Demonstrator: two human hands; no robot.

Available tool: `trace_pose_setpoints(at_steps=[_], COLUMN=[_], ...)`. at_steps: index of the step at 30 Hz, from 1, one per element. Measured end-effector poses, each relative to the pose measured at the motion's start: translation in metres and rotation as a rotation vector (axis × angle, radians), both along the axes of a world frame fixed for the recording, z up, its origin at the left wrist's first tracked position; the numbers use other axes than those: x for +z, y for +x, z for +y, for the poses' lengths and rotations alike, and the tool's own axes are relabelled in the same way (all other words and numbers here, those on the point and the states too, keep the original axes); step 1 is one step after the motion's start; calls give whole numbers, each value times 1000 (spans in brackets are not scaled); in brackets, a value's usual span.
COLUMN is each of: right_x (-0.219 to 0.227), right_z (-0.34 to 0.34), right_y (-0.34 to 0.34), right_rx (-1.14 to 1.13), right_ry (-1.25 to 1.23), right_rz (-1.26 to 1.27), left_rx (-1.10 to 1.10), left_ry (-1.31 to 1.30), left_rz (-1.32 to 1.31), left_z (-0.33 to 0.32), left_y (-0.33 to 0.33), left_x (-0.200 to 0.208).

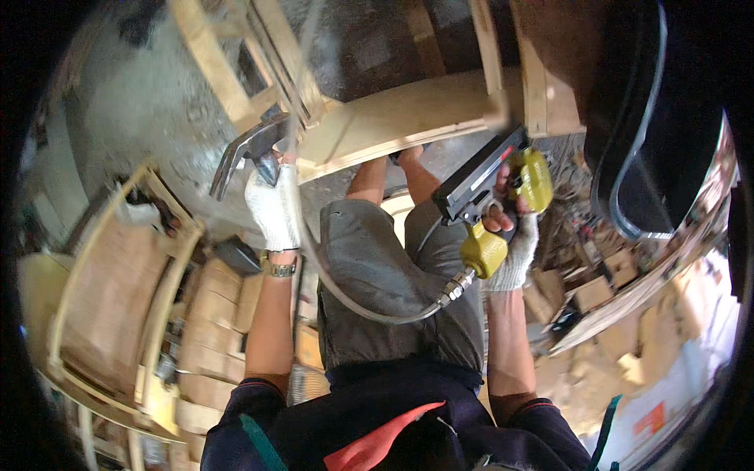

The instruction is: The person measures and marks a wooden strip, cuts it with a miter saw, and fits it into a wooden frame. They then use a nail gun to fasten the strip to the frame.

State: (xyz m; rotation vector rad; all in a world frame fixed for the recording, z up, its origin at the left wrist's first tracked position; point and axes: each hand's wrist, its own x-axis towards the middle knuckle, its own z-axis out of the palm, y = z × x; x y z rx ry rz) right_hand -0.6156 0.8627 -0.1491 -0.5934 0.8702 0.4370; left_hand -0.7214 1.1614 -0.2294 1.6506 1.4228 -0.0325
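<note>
Both hands wear white knitted gloves with bare fingertips. My left hand (272, 202) is closed round a claw hammer (250, 151), its dark metal head showing above the glove and most of its handle hidden. In my right hand (512, 250) is a yellow and black pneumatic staple gun (481, 174), gripped by its handle. Its long black magazine slants up to the right, near the wooden frame (400, 114). A clear air hose (345, 302) runs from the gun's metal coupling, loops over my lap and rises past my left hand.
Upright wooden slats (208, 63) stand at the front left. A curved wooden frame with a brown panel (106, 290) lies on the left, beside stacked wood pieces (210, 322). Wood offcuts (605, 286) clutter the right side. A large dark object (652, 125) fills the upper right.
</note>
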Motion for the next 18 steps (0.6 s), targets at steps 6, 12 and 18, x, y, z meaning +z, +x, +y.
trace_pose_setpoints(at_steps=[6, 12, 18], right_x=[-57, -103, -123], right_z=[-65, -55, -24], right_y=[-110, -139, -140], right_rx=[-321, -370, -395], right_ry=[108, 298, 377], right_rz=[202, 328, 320], left_rx=[-1274, -2168, -2655], left_ry=[188, 442, 626], left_rz=[310, 217, 236], left_z=[-6, -47, -75], left_y=[126, 172, 223], left_x=[9, -87, -102])
